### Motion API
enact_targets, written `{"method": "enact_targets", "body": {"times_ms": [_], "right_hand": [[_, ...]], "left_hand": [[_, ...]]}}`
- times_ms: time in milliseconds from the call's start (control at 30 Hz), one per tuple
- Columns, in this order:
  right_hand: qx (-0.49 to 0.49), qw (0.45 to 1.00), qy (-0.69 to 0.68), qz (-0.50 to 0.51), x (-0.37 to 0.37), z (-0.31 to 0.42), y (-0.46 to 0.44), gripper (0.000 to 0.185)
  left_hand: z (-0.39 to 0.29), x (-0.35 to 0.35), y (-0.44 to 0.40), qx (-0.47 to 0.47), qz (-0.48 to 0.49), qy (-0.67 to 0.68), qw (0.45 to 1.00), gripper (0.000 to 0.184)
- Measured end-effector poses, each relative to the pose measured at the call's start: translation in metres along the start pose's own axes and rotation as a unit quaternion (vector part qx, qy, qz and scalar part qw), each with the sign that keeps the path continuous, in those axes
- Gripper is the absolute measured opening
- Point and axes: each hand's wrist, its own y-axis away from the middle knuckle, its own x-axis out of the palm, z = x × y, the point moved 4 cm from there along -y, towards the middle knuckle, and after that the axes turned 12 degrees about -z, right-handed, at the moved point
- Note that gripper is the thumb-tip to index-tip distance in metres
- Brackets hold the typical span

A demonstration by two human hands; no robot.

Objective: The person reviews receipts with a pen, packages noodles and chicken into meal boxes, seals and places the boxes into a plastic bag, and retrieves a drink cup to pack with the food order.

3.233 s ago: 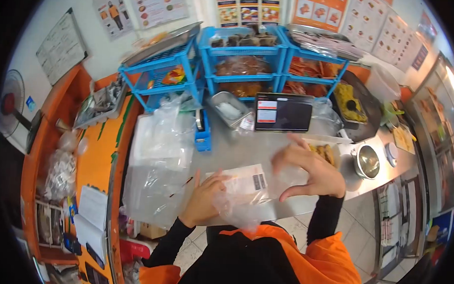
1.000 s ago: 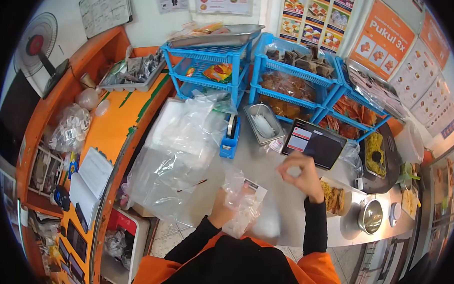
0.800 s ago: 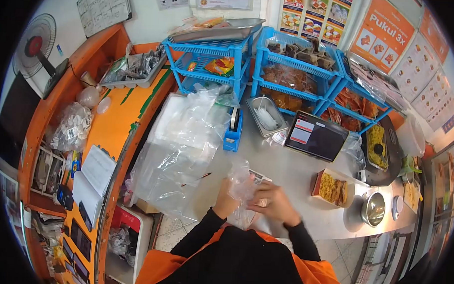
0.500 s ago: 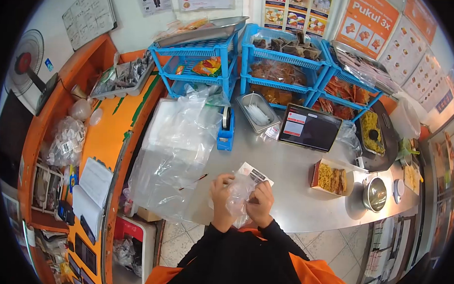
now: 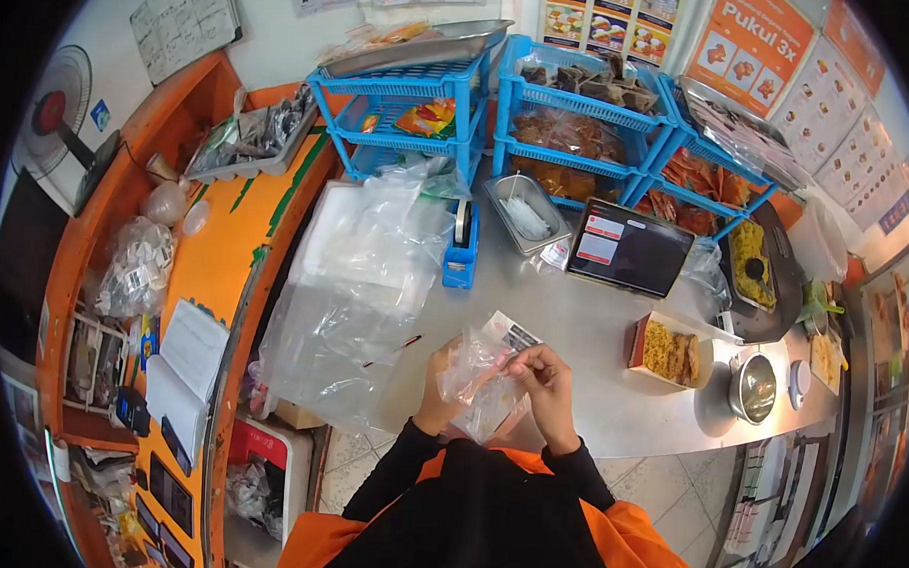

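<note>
Near the counter's front edge, my left hand (image 5: 439, 389) is closed on a crumpled clear plastic bag (image 5: 472, 370). My right hand (image 5: 548, 385) pinches at the bag's right side with thumb and forefinger; its other fingers are curled. Behind and under the bag, a white printed paper (image 5: 511, 333) sticks out at the top. Something pinkish shows through the plastic, too unclear to name. A pen (image 5: 393, 350) lies to the left, on a spread of large clear plastic bags (image 5: 343, 320).
A blue tape dispenser (image 5: 461, 254), a metal tray (image 5: 525, 214) and a tablet (image 5: 631, 248) stand behind my hands. Rightward are an open food box (image 5: 667, 353) and a steel bowl (image 5: 752, 388). Blue racks (image 5: 578, 138) line the back. An orange shelf (image 5: 220, 266) is at the left.
My right hand has come down from beside the tablet to the plastic bag. Since the last earlier frame, its fingers have shifted up along the bag, and the view has tilted slightly.
</note>
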Motion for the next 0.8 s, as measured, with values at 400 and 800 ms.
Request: {"method": "enact_targets", "body": {"times_ms": [400,800], "right_hand": [[0.039,0.997,-0.068,0.017,-0.001,0.006,-0.009,0.036],[0.076,0.996,0.009,0.049,-0.005,0.015,-0.011,0.058]], "left_hand": [[0.013,0.0,-0.001,0.026,0.005,0.026,0.999,0.017],[-0.011,-0.003,-0.009,0.007,0.043,-0.029,0.999,0.016]]}}
